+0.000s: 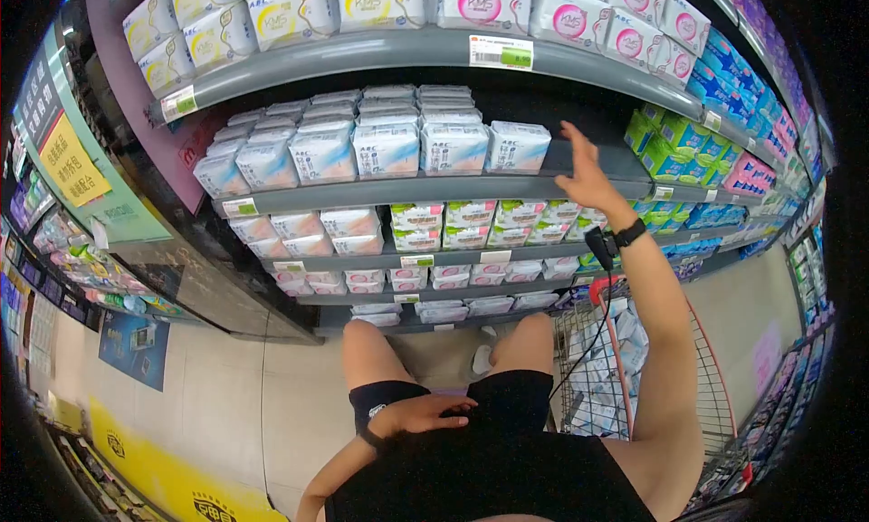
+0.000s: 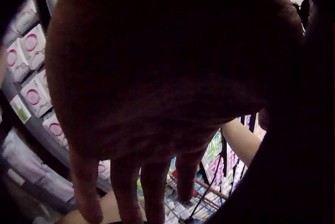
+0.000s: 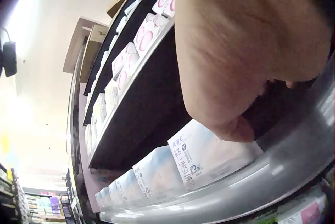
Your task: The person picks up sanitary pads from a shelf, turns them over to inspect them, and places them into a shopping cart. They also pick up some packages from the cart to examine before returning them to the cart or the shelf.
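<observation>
My right hand (image 1: 588, 176) reaches in at the second shelf from the top, its fingers extended and nothing held in them. Just left of it stands a white-and-blue ABC sanitary pad pack (image 1: 518, 148), the last in its row. In the right wrist view, the hand overlaps the top corner of that end pack (image 3: 209, 151). More packs of the same kind (image 1: 387, 151) stand in stacked columns to the left. My left hand (image 1: 424, 415) lies across my lap with its fingers loosely extended. The left wrist view shows its dark palm and hanging fingers.
A wire shopping cart (image 1: 709, 341) with many white packs (image 1: 597, 377) stands by my right leg. Green packs (image 1: 674, 142) sit farther right on the same shelf. The upper shelf edge (image 1: 398, 56) juts out above. A dark pillar (image 1: 217, 277) borders the shelves' left end.
</observation>
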Available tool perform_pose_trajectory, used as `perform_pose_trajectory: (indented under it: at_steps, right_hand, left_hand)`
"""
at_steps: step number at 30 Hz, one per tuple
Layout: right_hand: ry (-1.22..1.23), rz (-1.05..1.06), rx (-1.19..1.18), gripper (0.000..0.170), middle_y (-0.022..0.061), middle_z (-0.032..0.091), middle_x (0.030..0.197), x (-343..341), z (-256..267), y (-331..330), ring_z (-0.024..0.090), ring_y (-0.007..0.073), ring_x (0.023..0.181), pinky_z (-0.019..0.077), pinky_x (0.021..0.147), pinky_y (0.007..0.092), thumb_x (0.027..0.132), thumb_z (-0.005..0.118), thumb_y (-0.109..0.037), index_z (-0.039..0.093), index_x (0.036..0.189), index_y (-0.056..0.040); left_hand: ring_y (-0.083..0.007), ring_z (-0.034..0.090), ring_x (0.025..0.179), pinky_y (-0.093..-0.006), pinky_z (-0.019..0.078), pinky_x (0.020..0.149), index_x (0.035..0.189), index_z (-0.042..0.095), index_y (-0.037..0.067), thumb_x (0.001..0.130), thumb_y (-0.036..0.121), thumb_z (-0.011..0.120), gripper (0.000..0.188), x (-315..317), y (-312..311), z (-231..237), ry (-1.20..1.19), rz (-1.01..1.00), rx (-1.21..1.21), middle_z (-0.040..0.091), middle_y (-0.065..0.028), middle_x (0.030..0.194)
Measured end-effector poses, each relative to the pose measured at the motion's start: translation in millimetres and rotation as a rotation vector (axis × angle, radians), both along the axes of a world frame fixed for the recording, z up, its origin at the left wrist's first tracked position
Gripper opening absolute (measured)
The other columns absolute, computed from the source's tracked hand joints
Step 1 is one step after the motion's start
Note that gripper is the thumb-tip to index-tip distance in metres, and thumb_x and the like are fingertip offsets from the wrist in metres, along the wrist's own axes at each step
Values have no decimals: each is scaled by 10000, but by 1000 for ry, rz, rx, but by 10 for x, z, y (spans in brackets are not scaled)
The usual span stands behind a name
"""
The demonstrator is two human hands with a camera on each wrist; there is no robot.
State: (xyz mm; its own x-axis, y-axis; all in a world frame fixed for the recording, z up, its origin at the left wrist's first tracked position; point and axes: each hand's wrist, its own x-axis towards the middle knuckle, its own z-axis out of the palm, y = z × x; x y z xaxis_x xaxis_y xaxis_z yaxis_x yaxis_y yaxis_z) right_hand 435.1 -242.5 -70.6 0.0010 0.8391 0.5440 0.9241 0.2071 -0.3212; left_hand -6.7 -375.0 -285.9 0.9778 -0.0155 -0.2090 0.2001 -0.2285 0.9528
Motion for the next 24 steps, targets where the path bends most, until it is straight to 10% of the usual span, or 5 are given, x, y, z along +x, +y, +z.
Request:
perform_pose_trajectory:
  at_steps: [6,15,19,24]
  right_hand:
    - [-46,-284,221,750,179,463,1367,707,-464,-559,383,364,1341,289,1120,434,743,674,-89,390,1438,-87]
    - [1200,-397,105,437,56,508,1211,1382,-993,-2078,518,172,1064,440,905,323,880,568,-11,500,1310,-54]
    - [1194,-590,215,399,34,564,1003,1670,-1057,-2785,533,153,951,413,857,301,878,593,-57,514,1269,-36]
    - [1158,-830,189,409,3,557,1176,1988,-1000,-3626,469,152,1123,333,968,379,857,623,-194,572,1254,-112]
  left_hand:
    - [-330,538,1281,-421,432,1063,1502,390,81,1036,497,467,629,-88,-49,16,61,47,-81,549,-198,1401]
    - [-375,592,1207,-420,467,1003,1490,407,94,1025,555,442,655,110,13,-14,118,-173,-7,594,-246,1327]
    - [-380,610,1180,-422,475,993,1495,395,102,1020,451,523,603,291,44,151,164,-226,-73,627,-243,1280]
    - [-363,612,1183,-415,480,986,1494,394,108,1008,369,567,578,519,122,265,194,-320,-28,625,-238,1282]
